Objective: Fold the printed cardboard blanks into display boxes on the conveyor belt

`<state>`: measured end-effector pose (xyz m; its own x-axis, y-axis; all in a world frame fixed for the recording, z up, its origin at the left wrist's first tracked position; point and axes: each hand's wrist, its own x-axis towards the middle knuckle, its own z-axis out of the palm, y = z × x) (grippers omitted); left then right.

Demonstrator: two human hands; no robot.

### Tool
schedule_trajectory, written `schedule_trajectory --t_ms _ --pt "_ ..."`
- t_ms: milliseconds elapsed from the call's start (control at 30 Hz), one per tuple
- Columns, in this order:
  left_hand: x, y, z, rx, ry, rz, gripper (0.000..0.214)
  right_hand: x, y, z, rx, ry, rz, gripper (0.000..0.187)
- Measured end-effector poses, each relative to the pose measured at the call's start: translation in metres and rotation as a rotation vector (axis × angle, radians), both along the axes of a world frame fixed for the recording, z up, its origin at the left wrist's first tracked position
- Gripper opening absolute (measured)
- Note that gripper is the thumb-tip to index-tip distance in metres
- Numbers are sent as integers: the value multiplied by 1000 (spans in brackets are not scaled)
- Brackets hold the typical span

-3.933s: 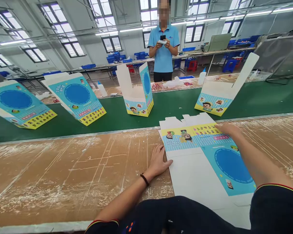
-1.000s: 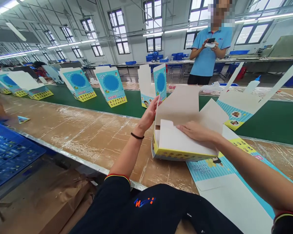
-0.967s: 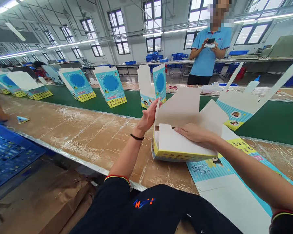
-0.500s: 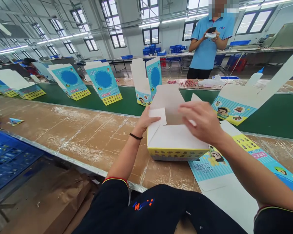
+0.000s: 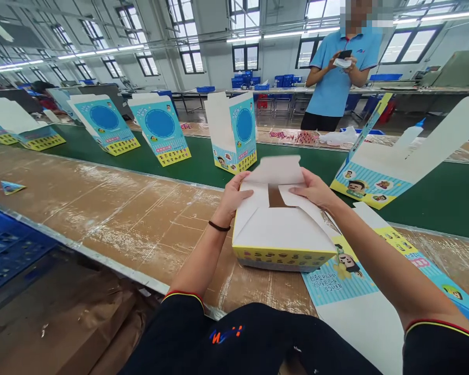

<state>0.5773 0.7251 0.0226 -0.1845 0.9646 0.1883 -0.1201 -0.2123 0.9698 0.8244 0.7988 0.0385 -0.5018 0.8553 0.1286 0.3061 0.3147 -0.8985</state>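
Note:
A partly folded printed carton (image 5: 281,234), white inside with a yellow printed edge, rests on the brown worktable (image 5: 133,219) in front of me. My left hand (image 5: 234,195) grips its left side flap. My right hand (image 5: 316,190) presses the right side flap inward. Both flaps fold toward the middle, with the rear flap standing behind them. Under the carton on the right lies a stack of flat carton blanks (image 5: 359,302).
Several erected cartons (image 5: 160,125) stand on the green conveyor belt (image 5: 433,198) beyond the table. A person in a blue shirt (image 5: 338,78) stands across the belt holding a phone. A blue crate (image 5: 3,245) sits low at left. A glue bottle (image 5: 410,133) stands at far right.
I lifted a flat blank off the stack and opened it into a box shape. In the last second my right hand left the bottom panel and both hands moved onto the side flaps.

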Motion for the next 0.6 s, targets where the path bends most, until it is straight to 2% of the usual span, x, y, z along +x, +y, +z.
schedule_trajectory --t_ms 67,100,167,233,300,367,433,500,600 --pt "1 -2 -3 64 105 64 28 1 -4 -1 -10 95 -88 59" --pt "2 -3 -3 88 167 85 18 4 -4 0 -7 122 -95 49" --pt "1 -6 0 95 303 74 18 10 -5 3 -13 97 -26 49" --pt "-1 -8 8 56 491 -6 23 13 -5 10 -23 -58 68 59" --pt "-3 -7 18 19 732 -108 35 11 -6 20 36 -299 130 72" --pt "-4 -6 28 -23 964 -191 59 4 -9 29 123 -545 149 86" --pt "-1 -4 36 -82 1150 -223 81 -7 -14 36 178 -739 143 89" --pt "3 -4 41 -130 1286 -217 90 -16 -18 37 228 -863 114 87" --pt "7 -5 44 -133 1387 -197 94 -19 -19 34 304 -874 83 87"
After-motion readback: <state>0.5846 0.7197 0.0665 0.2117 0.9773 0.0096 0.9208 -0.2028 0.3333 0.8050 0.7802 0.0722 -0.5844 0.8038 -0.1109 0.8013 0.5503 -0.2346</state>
